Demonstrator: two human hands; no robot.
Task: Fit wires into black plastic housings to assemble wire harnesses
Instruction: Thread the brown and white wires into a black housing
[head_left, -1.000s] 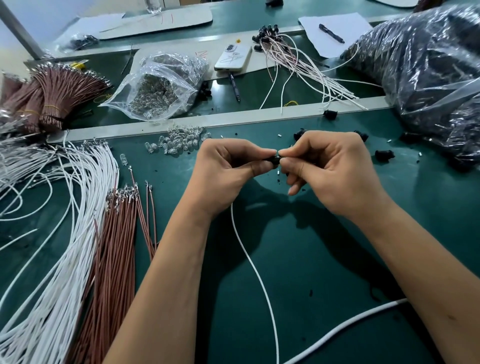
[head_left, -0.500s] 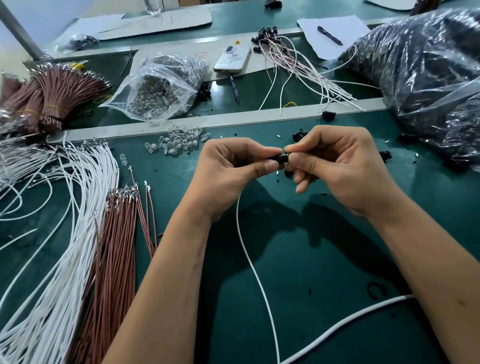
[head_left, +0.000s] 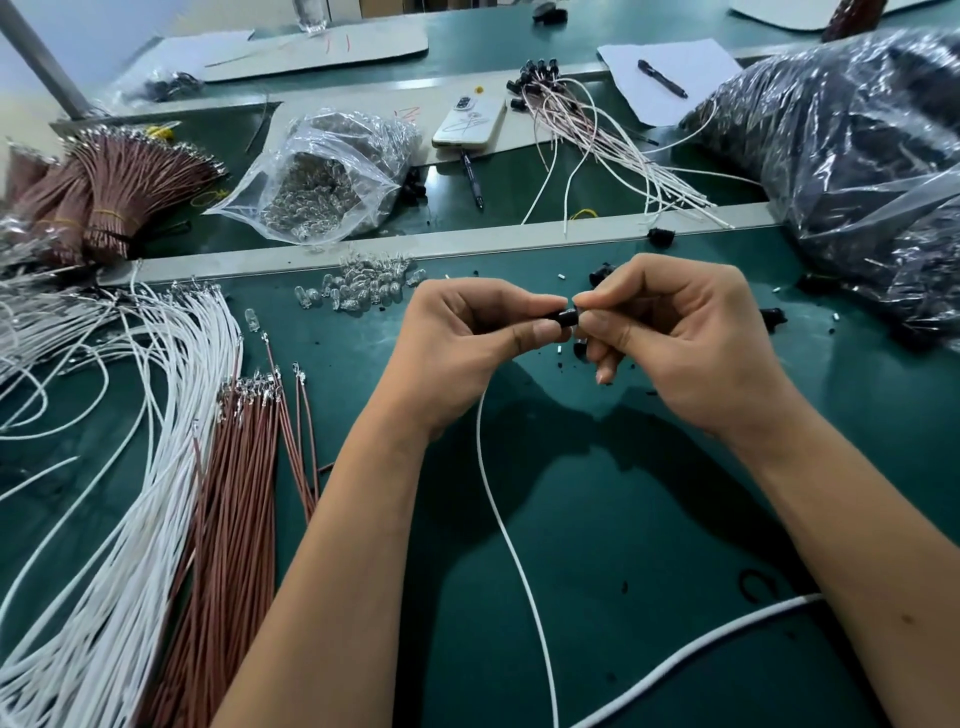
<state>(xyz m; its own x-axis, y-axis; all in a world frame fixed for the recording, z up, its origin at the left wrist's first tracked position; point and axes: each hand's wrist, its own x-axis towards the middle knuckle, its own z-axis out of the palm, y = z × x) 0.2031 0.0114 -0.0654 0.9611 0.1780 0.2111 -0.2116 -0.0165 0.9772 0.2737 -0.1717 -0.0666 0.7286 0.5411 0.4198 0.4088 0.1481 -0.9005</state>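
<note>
Pinching from both sides, the left hand (head_left: 467, 338) and right hand (head_left: 685, 338) clamp the black housing (head_left: 563, 317) between their fingertips, above the table (head_left: 623, 519). A white wire (head_left: 511, 545) trails down from under the left hand.

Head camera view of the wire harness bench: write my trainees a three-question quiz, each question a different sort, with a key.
1. True or false: the left hand and right hand both pinch the black housing.
2. The white wire hanging below the hands trails: A toward the viewer, B toward the phone.
3. Fill in: the loose brown wires lie to the ___ of the left forearm.

Key: 1 true; 2 A; 3 left
</note>
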